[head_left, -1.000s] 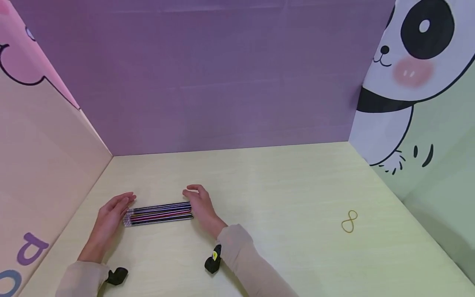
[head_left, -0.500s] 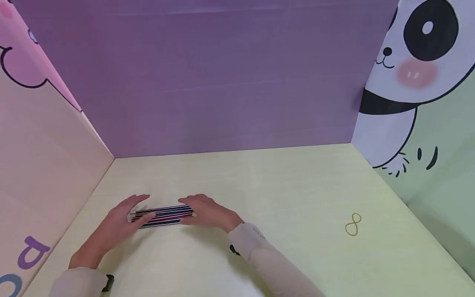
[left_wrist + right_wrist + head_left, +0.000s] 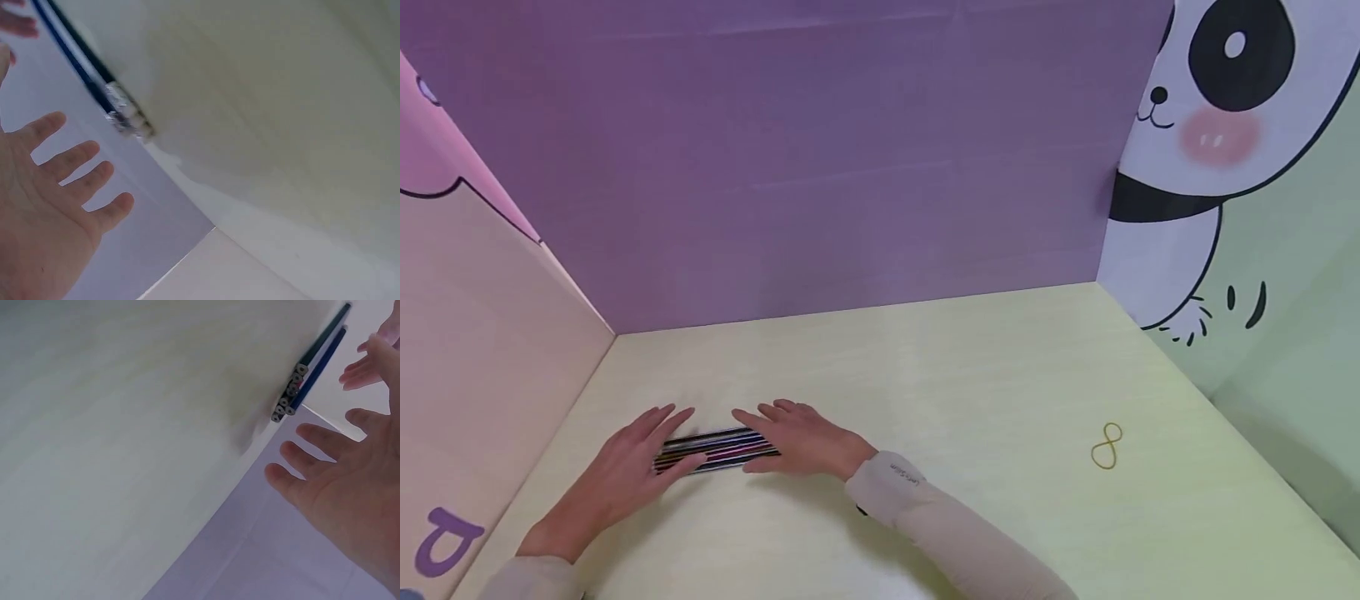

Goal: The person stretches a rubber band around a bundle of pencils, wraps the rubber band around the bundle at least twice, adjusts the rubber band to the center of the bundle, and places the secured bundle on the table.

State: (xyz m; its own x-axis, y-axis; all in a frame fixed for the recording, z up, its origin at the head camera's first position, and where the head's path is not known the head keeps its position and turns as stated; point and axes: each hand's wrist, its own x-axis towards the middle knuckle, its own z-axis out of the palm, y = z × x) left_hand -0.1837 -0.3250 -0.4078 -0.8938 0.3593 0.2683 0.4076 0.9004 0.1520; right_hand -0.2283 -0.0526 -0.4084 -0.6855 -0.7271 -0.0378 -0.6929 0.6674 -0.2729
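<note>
Several dark, unsharpened pencils lie side by side in a bundle on the table. Their silver ferrules and pale erasers point left; flat cut ends face right. My left hand hovers over the eraser end with fingers and thumb spread. Over the opposite end is my right hand, its fingers extended and the thumb apart. In both wrist views the palms show bare, with a gap between fingers and pencils. The hands cover both pencil ends in the head view.
A yellow rubber band, twisted into a figure eight, lies on the right part of the pale table. A purple wall closes the back, with printed panels at left and right.
Both hands have turned from beside the pencil ends to over them, palms down and fingers spread. The head view has shifted slightly. The rubber band stays in place.
</note>
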